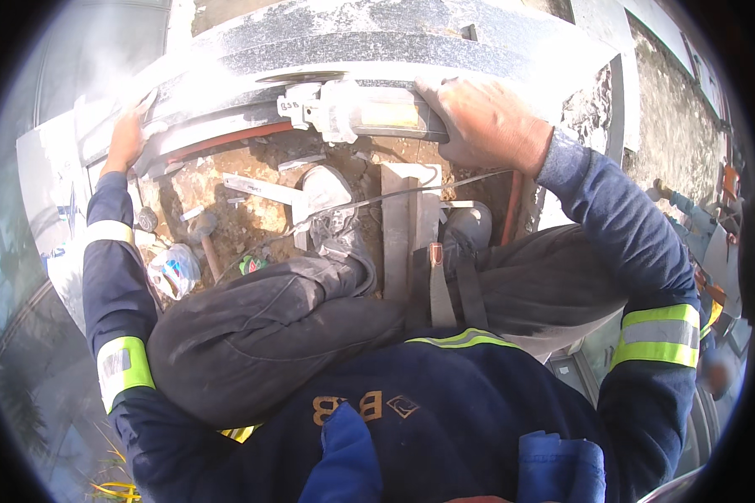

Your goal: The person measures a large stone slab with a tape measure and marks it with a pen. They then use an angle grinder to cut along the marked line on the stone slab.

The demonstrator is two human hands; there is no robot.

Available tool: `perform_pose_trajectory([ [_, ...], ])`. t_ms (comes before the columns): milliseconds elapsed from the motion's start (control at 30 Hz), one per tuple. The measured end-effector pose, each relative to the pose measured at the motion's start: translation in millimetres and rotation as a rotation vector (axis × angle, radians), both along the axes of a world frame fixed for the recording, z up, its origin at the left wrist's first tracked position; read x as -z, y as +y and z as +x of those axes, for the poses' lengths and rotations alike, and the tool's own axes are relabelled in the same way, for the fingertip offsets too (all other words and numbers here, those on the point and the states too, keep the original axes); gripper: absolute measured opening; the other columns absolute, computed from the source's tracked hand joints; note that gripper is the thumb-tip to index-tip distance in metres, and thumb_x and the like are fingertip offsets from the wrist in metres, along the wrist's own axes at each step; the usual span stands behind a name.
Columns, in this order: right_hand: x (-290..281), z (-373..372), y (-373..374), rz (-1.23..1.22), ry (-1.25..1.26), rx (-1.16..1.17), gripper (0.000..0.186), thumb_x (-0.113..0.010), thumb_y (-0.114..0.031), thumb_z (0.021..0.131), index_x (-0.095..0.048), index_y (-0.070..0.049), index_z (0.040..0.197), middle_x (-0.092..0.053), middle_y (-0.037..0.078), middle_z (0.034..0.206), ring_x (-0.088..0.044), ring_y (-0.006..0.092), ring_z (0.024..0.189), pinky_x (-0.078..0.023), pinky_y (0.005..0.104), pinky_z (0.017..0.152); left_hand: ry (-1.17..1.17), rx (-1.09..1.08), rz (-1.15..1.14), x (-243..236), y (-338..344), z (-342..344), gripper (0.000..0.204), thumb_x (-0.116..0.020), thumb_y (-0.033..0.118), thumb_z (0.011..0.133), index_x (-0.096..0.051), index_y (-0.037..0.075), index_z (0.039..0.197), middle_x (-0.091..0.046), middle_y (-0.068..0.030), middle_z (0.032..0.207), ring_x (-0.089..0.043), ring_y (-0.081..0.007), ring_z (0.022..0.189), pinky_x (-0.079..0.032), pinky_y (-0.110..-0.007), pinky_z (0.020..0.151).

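Observation:
My right hand (493, 121) is wrapped round the rear of a dust-covered angle grinder (373, 111), which lies sideways. Its thin cutting disc (300, 77) sits along the front edge of a speckled grey stone slab (335, 49). White dust and glare wash out parts of the slab, so how deep the disc sits cannot be told. At the slab's left end, my left hand (126, 138) grips its edge, the fingertips partly lost in the brightness. A dark power cord (394, 194) crosses below the grinder, over my shoe.
Between my legs stands a wooden support (397, 226). On the dirt at left lie a hammer (205, 235), a plastic bag (174, 270) and wood offcuts (256, 186). An orange pipe (226, 141) runs under the slab. A rough wall (675, 109) rises at right.

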State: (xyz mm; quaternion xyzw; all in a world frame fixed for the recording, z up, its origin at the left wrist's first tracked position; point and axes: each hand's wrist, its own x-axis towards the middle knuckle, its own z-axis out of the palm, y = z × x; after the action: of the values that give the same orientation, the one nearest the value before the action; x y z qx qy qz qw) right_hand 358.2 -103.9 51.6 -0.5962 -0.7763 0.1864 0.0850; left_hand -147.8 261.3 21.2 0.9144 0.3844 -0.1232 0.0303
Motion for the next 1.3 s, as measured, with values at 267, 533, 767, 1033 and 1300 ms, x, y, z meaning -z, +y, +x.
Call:
perform_pose_trajectory([
  [267,2.1,5.6,0.6,-0.109,-0.061,-0.012,0.062,-0.077,-0.019,0.072,-0.061,0.001,0.128,-0.071,0.019,0.088,-0.071,0.0380,0.089,-0.058,0.0470,0.078,-0.062,-0.022,-0.077,-5.5,-14.5,16.8,0.082,-0.085,0.026,0.078,-0.054,0.011,0.152,-0.054,-0.0188,0.153,-0.050,-0.0399,0.141,-0.039,-0.044,0.118],
  [533,-22.5,22.5,-21.0,-0.167,-0.125,0.023,0.076,-0.079,-0.023,0.073,-0.055,0.001,0.140,-0.070,0.020,0.093,-0.071,0.0388,0.091,-0.057,0.0464,0.081,-0.033,-0.013,-0.048,-9.5,-13.7,23.3,0.080,-0.084,0.022,0.080,-0.053,0.013,0.153,-0.054,-0.0193,0.153,-0.051,-0.0405,0.140,-0.040,-0.044,0.118],
  [767,3.2,4.0,7.5,-0.102,-0.029,-0.054,0.062,-0.078,-0.020,0.072,-0.058,0.000,0.128,-0.070,0.020,0.091,-0.071,0.0382,0.090,-0.058,0.0472,0.078,0.005,0.089,0.077,23.3,30.1,-44.4,0.072,-0.081,0.024,0.085,-0.055,0.009,0.151,-0.062,-0.0268,0.136,-0.057,-0.0464,0.126,-0.045,-0.048,0.107],
  [1033,-22.4,16.2,-9.2,-0.230,-0.114,0.009,0.067,-0.078,-0.019,0.072,-0.058,-0.001,0.133,-0.070,0.020,0.096,-0.071,0.0388,0.094,-0.056,0.0467,0.082,-0.066,-0.031,-0.063,-7.6,-14.6,11.0,0.076,-0.083,0.024,0.081,-0.055,0.007,0.151,-0.055,-0.0224,0.151,-0.051,-0.0421,0.139,-0.040,-0.044,0.117],
  [1300,-10.9,18.8,-14.0,-0.152,-0.063,0.017,0.066,-0.080,-0.021,0.074,-0.058,-0.001,0.133,-0.070,0.020,0.095,-0.070,0.0388,0.094,-0.056,0.0474,0.080,-0.063,0.019,-0.010,-7.1,-15.3,20.2,0.078,-0.083,0.026,0.081,-0.055,0.010,0.151,-0.058,-0.0222,0.146,-0.054,-0.0448,0.133,-0.043,-0.046,0.113],
])
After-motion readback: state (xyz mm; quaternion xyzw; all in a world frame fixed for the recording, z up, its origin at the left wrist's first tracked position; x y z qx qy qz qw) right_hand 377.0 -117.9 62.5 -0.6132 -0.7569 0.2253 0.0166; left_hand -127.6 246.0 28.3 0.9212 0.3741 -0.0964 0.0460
